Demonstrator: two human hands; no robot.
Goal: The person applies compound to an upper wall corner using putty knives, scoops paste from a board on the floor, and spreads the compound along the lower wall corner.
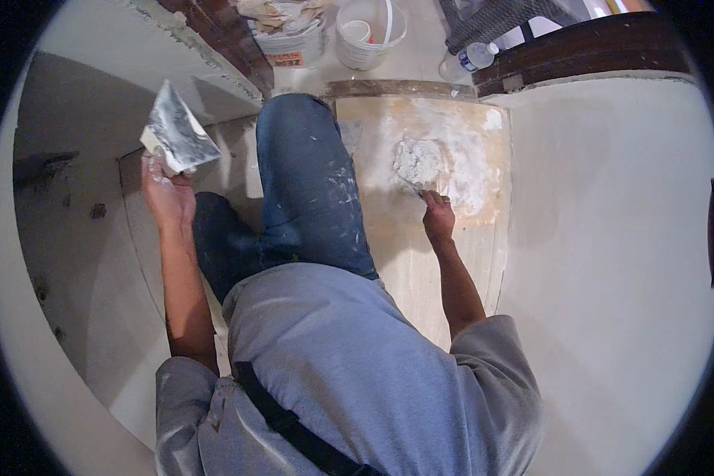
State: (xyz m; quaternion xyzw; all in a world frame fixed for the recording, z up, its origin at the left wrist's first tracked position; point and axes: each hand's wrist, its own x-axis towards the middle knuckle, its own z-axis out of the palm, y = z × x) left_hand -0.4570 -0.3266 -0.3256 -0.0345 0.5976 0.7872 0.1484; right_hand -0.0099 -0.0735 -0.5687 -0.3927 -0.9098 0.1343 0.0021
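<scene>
My left hand (pixel 168 193) is raised at the left, closed around the pale handle of a plastering trowel (pixel 179 131). The trowel's flat metal blade is smeared with white and grey. At the right, my right hand (pixel 438 216) is closed on a small putty knife (pixel 420 190), mostly hidden by the fingers and the paste. The knife meets the near edge of a mound of wet white plaster (pixel 417 161). That mound lies on a tan board (pixel 377 210) on the floor, with white powder and smears (pixel 470 178) to its right.
Beyond the board stand a bucket of crumpled paper-like material (pixel 293 49) and a clear pail (pixel 362 55) holding a white cup. A plastic bottle (pixel 470 59) is beside a dark wooden frame (pixel 579 51). Walls (pixel 603 182) close in on both sides; my bent knee (pixel 297 119) is left of the board.
</scene>
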